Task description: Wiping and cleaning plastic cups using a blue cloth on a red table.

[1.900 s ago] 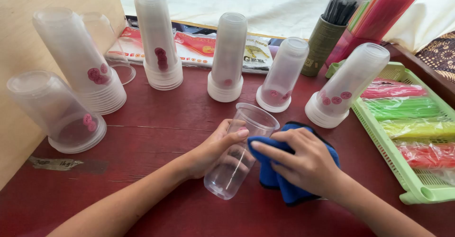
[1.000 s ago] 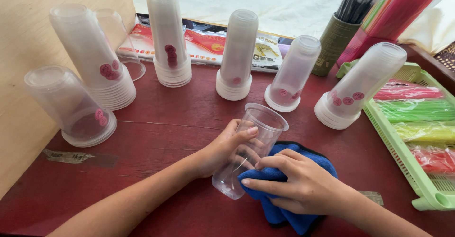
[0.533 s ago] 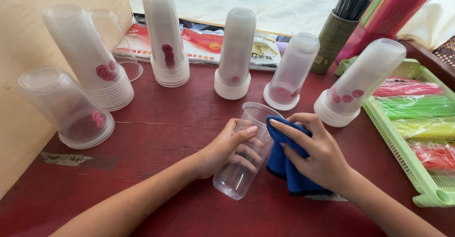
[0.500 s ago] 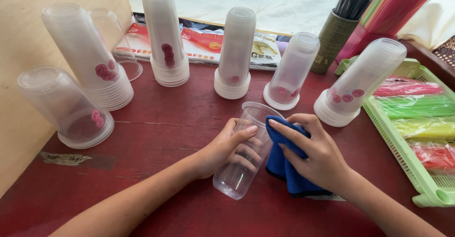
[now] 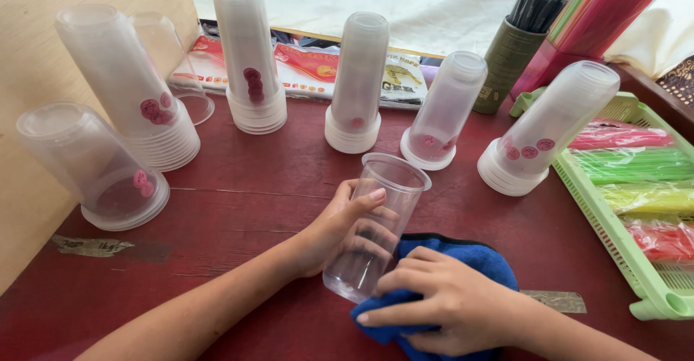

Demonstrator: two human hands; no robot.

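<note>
My left hand (image 5: 338, 229) grips a clear plastic cup (image 5: 376, 220), tilted with its open rim up and away from me, over the dark red table (image 5: 246, 187). My right hand (image 5: 441, 309) presses a blue cloth (image 5: 470, 260) against the cup's lower end, near its base. The cloth bunches under my palm and spreads out to the right of the cup.
Several stacks of upside-down clear cups (image 5: 247, 57) with red stickers stand in an arc behind. A green tray (image 5: 650, 289) of coloured straw packs lies at right. Holders of black straws (image 5: 515, 39) and coloured straws (image 5: 600, 14) stand at the back right. A wooden wall (image 5: 29, 65) is at left.
My right hand with the blue cloth has slid from the cup's rim down to its base. The left hand keeps its grip on the cup.
</note>
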